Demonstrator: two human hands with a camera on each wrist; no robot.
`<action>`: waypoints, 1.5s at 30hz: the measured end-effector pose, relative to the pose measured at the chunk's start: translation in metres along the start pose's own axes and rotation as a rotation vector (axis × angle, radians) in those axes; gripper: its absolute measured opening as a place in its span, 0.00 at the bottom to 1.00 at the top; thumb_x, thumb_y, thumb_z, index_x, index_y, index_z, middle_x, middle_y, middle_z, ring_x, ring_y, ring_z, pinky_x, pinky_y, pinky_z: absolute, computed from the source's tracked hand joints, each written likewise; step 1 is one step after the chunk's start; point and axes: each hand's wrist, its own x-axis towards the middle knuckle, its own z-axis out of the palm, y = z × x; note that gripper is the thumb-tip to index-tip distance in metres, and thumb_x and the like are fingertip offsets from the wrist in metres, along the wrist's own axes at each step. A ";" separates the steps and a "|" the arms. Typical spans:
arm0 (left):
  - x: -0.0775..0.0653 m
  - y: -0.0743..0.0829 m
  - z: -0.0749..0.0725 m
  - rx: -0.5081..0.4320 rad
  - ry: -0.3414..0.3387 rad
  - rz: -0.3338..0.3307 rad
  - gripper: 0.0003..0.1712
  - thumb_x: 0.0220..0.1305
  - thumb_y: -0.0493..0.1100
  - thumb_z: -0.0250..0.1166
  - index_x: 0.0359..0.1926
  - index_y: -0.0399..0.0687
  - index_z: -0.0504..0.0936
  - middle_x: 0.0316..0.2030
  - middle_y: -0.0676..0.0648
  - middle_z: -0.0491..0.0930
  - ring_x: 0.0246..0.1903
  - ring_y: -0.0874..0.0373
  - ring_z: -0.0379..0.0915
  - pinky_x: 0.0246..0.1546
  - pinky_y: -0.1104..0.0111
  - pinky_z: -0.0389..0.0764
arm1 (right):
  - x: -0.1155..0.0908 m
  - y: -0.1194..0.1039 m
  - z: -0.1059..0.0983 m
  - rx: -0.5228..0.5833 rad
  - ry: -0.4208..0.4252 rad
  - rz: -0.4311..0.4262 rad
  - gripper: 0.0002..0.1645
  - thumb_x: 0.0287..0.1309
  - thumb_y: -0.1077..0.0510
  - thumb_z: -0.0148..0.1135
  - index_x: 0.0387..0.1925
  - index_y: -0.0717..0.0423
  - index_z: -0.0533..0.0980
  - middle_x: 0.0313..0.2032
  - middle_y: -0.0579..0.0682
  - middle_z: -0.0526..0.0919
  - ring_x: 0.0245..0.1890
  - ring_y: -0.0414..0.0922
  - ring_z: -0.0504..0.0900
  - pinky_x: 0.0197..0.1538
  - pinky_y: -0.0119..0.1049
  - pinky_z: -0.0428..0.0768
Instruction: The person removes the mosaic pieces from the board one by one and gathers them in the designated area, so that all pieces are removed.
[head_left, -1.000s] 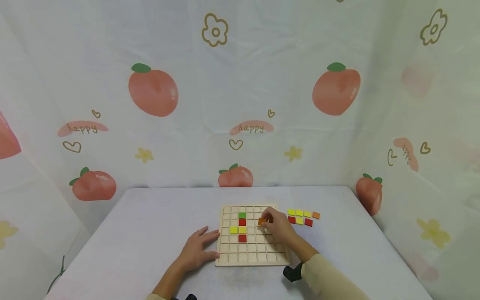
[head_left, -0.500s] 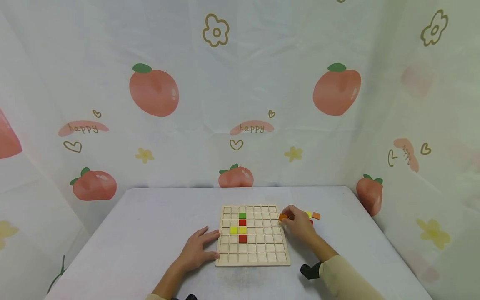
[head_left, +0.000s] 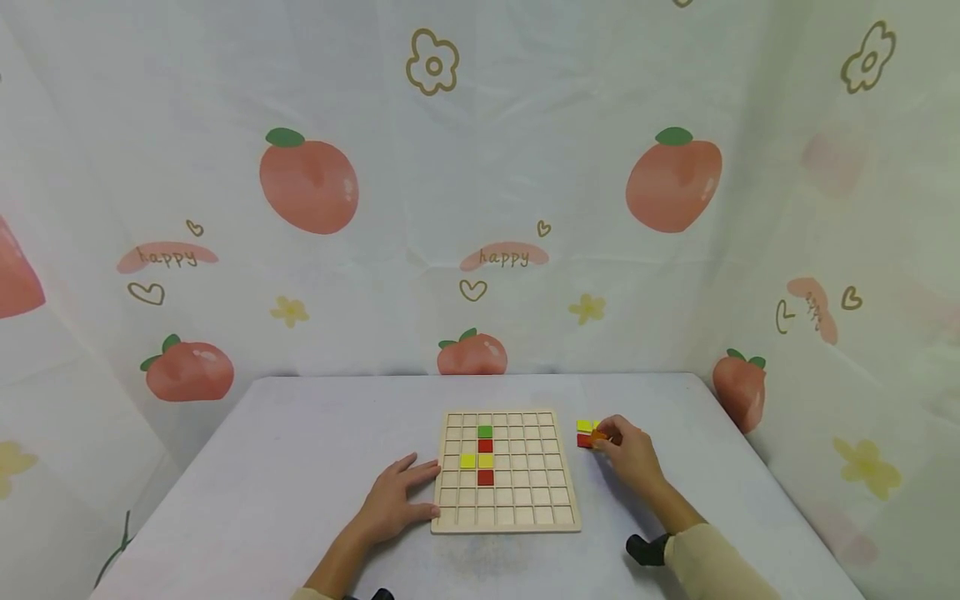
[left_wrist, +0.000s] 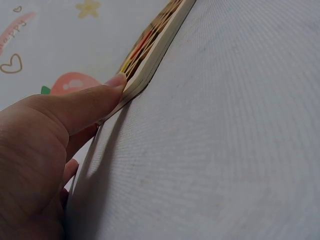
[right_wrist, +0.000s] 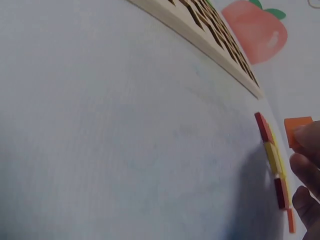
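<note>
A square wooden grid board point(head_left: 525, 492) lies on the white table. A green tile point(head_left: 485, 432) heads a column on it, with a red tile point(head_left: 485, 446), a yellow tile point(head_left: 486, 461) and another red tile point(head_left: 486, 477) below; a second yellow tile point(head_left: 467, 461) sits beside the column. My left hand point(head_left: 392, 502) rests at the board's left edge, thumb and fingers extended against it. To the right of the board, my right hand point(head_left: 633, 457) pinches an orange tile point(right_wrist: 296, 127) over the loose tiles, partly hiding them.
Loose tiles lie right of the board: a red one point(right_wrist: 265, 127), a yellow one point(right_wrist: 273, 157), another red one point(right_wrist: 281, 194) and an orange one point(right_wrist: 291, 220), with yellow ones behind. A printed curtain point(head_left: 405, 183) stands behind the table.
My right hand has moved right, carrying the orange tile from over the board's right part to over the loose tiles. The left hand and the tiles on the board have stayed put.
</note>
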 end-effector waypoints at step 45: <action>-0.001 -0.001 -0.001 0.010 0.025 0.047 0.41 0.46 0.62 0.74 0.60 0.51 0.79 0.61 0.53 0.76 0.67 0.40 0.56 0.62 0.39 0.57 | -0.009 0.038 -0.040 -0.057 0.028 0.155 0.12 0.57 0.67 0.64 0.44 0.68 0.78 0.38 0.58 0.81 0.38 0.53 0.76 0.41 0.45 0.76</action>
